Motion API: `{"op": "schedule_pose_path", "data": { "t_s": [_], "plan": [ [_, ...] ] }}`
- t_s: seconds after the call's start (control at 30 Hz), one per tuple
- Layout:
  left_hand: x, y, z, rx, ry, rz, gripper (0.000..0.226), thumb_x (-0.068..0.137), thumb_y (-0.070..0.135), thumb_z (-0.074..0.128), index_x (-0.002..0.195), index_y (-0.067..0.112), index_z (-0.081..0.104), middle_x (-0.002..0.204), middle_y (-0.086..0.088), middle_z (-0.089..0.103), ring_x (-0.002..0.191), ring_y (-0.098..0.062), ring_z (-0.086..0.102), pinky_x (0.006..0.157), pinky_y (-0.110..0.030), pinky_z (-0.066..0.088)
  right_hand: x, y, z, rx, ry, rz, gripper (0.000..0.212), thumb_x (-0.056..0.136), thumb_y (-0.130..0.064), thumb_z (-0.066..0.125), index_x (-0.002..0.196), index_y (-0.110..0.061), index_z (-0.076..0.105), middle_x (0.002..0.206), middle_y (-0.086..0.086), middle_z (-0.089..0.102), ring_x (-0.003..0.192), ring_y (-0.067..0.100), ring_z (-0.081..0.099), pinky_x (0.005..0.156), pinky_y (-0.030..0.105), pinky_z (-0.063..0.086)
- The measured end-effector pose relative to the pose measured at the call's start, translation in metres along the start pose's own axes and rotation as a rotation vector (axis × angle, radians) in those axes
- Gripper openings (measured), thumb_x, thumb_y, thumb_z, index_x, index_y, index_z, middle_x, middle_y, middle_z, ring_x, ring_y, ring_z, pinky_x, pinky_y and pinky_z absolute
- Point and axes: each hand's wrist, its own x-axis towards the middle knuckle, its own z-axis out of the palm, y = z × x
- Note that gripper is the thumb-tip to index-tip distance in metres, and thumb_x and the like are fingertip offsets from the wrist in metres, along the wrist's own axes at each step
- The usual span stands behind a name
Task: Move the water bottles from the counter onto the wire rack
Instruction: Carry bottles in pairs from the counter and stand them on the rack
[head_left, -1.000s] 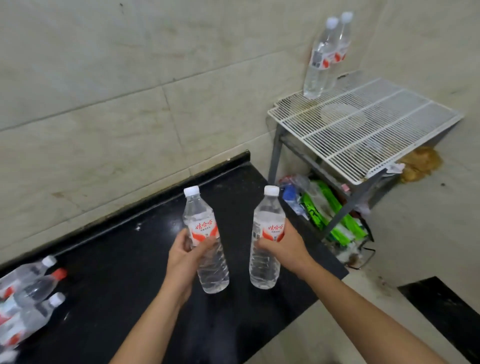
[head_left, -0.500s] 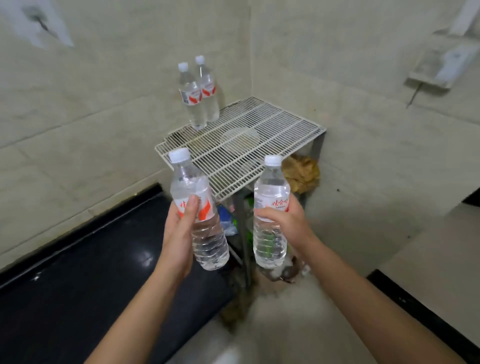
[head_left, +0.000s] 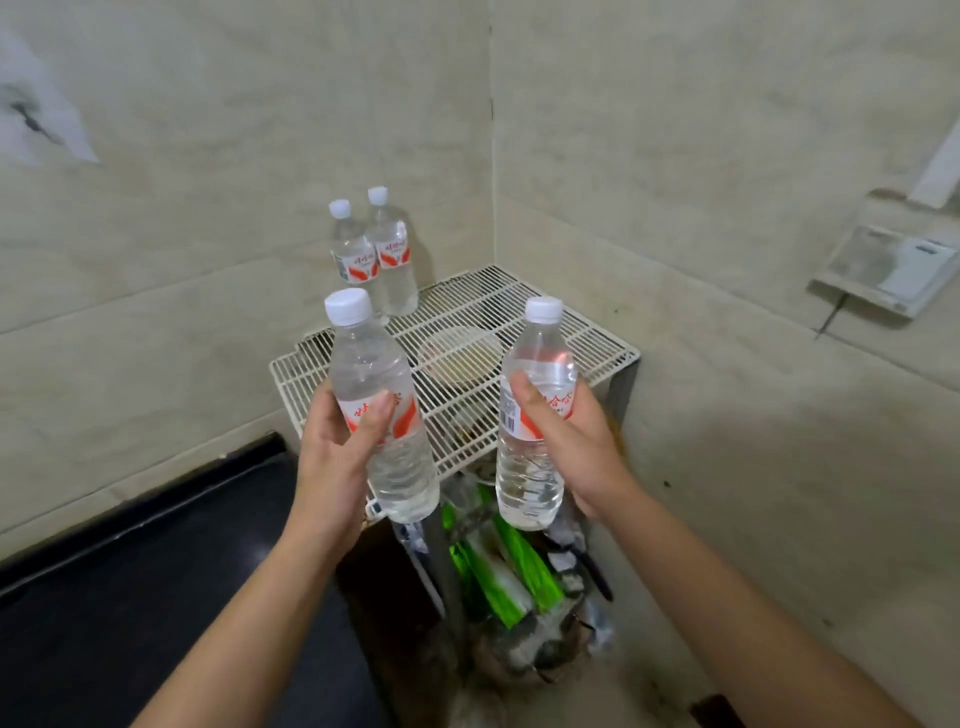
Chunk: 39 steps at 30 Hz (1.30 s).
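My left hand (head_left: 337, 447) grips a clear water bottle (head_left: 379, 364) with a white cap and red-and-white label, held upright over the front left of the white wire rack (head_left: 587, 338). My right hand (head_left: 566, 441) grips a second such bottle (head_left: 535, 462), tilted slightly, in front of the rack's front edge. Two more water bottles (head_left: 384, 254) stand side by side at the rack's back left, against the wall. The black counter (head_left: 156, 597) lies at the lower left.
The rack fills a corner between two tiled walls. A round clear lid or dish (head_left: 457, 353) lies in the rack's middle. Under the rack sit green packets (head_left: 498, 566) and clutter. A wall fixture (head_left: 883, 270) hangs at the right.
The view has swung from the counter to the rack. Both hands have carried their bottles up and forward, closer to the rack's front edge.
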Motion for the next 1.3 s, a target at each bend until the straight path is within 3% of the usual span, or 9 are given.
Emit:
{"op": "schedule_pose_path", "data": {
  "t_s": [0.17,0.33,0.5,0.7,0.9,1.03,1.13,1.23,1.3],
  "plan": [
    [0.073,-0.018,-0.017,0.002,0.082,0.025,0.064,0.074,0.049,0.083,0.129,0.025,0.062,0.127,-0.010,0.069,0.114,-0.026,0.068,0.092,-0.042,0.056,0.078,-0.011,0.020,-0.069,-0.125,-0.104,0.049,0.074,-0.061,0.079,0.114,-0.037,0.065,0.103,-0.008,0.076,0.095,0.010,0.074,0.075,0.019,0.056],
    [0.161,-0.029,-0.053,-0.014,0.202,0.007,0.051,0.071,0.052,0.086,0.114,0.030,0.071,0.115,-0.006,0.075,0.104,-0.022,0.073,0.078,-0.029,0.060,0.179,-0.009,0.040,-0.413,-0.107,-0.156,0.051,0.072,-0.072,0.072,0.103,-0.032,0.065,0.109,0.003,0.062,0.110,0.020,0.060,0.096,0.039,0.051],
    [0.235,-0.040,-0.081,0.110,0.324,0.040,0.031,0.085,0.028,0.075,0.114,0.023,0.065,0.117,-0.009,0.073,0.097,-0.010,0.073,0.075,-0.017,0.056,0.262,0.008,0.050,-0.628,-0.098,-0.219,0.041,0.080,-0.062,0.072,0.104,-0.030,0.065,0.107,0.001,0.056,0.104,0.015,0.056,0.091,0.034,0.045],
    [0.299,-0.052,-0.095,0.260,0.399,0.016,0.042,0.089,0.022,0.073,0.129,0.015,0.060,0.119,-0.003,0.071,0.105,-0.014,0.070,0.082,-0.025,0.056,0.346,0.026,0.066,-0.678,-0.108,-0.244,0.045,0.083,-0.057,0.073,0.113,-0.025,0.065,0.113,0.003,0.058,0.108,0.018,0.057,0.090,0.032,0.043],
    [0.323,-0.067,-0.094,0.346,0.408,-0.022,0.045,0.092,0.030,0.071,0.134,0.025,0.058,0.123,0.005,0.070,0.110,-0.012,0.068,0.089,-0.031,0.055,0.400,0.028,0.078,-0.613,-0.217,-0.224,0.044,0.088,-0.049,0.073,0.125,-0.029,0.060,0.117,-0.001,0.055,0.105,0.011,0.052,0.087,0.025,0.037],
    [0.329,-0.070,-0.090,0.396,0.349,-0.019,0.033,0.096,0.026,0.066,0.129,0.028,0.059,0.115,0.011,0.074,0.103,-0.007,0.070,0.087,-0.029,0.058,0.427,0.029,0.085,-0.582,-0.286,-0.213,0.038,0.088,-0.050,0.074,0.120,-0.037,0.056,0.111,-0.010,0.054,0.093,-0.004,0.053,0.075,0.006,0.035],
    [0.333,-0.072,-0.091,0.457,0.336,-0.034,0.036,0.096,0.027,0.066,0.130,0.034,0.057,0.126,0.003,0.067,0.113,-0.012,0.066,0.092,-0.034,0.056,0.446,0.035,0.095,-0.548,-0.301,-0.175,0.051,0.088,-0.049,0.073,0.130,-0.022,0.061,0.122,0.002,0.058,0.111,0.015,0.058,0.087,0.024,0.045],
    [0.333,-0.074,-0.097,0.508,0.357,-0.053,0.045,0.094,0.033,0.067,0.137,0.035,0.054,0.136,-0.006,0.058,0.121,-0.019,0.060,0.097,-0.043,0.054,0.450,0.044,0.107,-0.516,-0.277,-0.184,0.058,0.085,-0.053,0.074,0.131,-0.022,0.059,0.122,0.002,0.057,0.111,0.016,0.059,0.078,0.017,0.042],
    [0.331,-0.075,-0.099,0.515,0.360,-0.056,0.052,0.090,0.041,0.067,0.139,0.038,0.052,0.136,0.000,0.061,0.120,-0.016,0.061,0.094,-0.039,0.054,0.447,0.053,0.110,-0.532,-0.304,-0.203,0.074,0.081,-0.069,0.068,0.139,-0.025,0.052,0.130,0.000,0.054,0.116,0.016,0.058,0.088,0.025,0.048]
  ]
}}
